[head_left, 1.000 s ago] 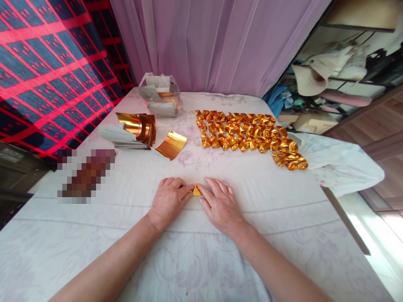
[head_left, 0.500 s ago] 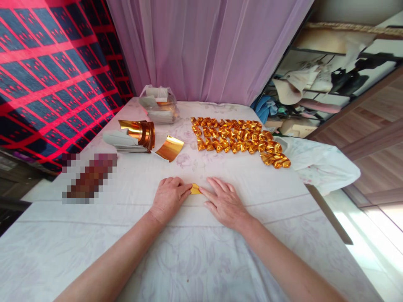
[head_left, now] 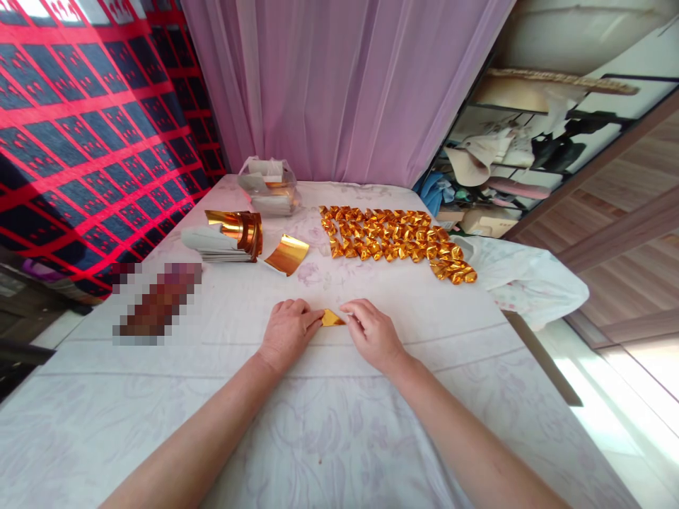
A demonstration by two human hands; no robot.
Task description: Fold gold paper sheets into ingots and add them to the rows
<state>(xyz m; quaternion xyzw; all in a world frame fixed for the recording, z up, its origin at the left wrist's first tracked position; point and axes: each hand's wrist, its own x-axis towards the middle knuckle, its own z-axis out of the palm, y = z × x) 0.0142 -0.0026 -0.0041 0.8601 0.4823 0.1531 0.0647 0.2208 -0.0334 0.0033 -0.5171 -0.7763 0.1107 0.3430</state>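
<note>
A small piece of folded gold foil paper point(head_left: 332, 318) lies flat on the pale cloth, between my two hands. My left hand point(head_left: 289, 326) is closed at its left end, thumb and forefinger pressed on the paper. At the opposite end, my right hand point(head_left: 375, 334) is curled in a pinch on the paper's right tip; the fingertips partly hide that tip. Beyond my left hand, a single loose gold sheet point(head_left: 288, 254) lies curled beside a stack of gold-and-white sheets point(head_left: 233, 237). Rows of folded gold foil pieces point(head_left: 390, 232) sit farther back to the right.
A clear plastic bag of paper sheets point(head_left: 269, 187) stands at the back by the purple curtain point(head_left: 329, 92). A pixelated patch point(head_left: 162, 304) covers something on the left. A white floral cloth or bag point(head_left: 530, 279) lies past the right edge, near cluttered shelves point(head_left: 509, 148).
My right hand has gone from spread fingers on the paper to a curled pinch at its right end. More of the gold paper shows. The view has shifted slightly.
</note>
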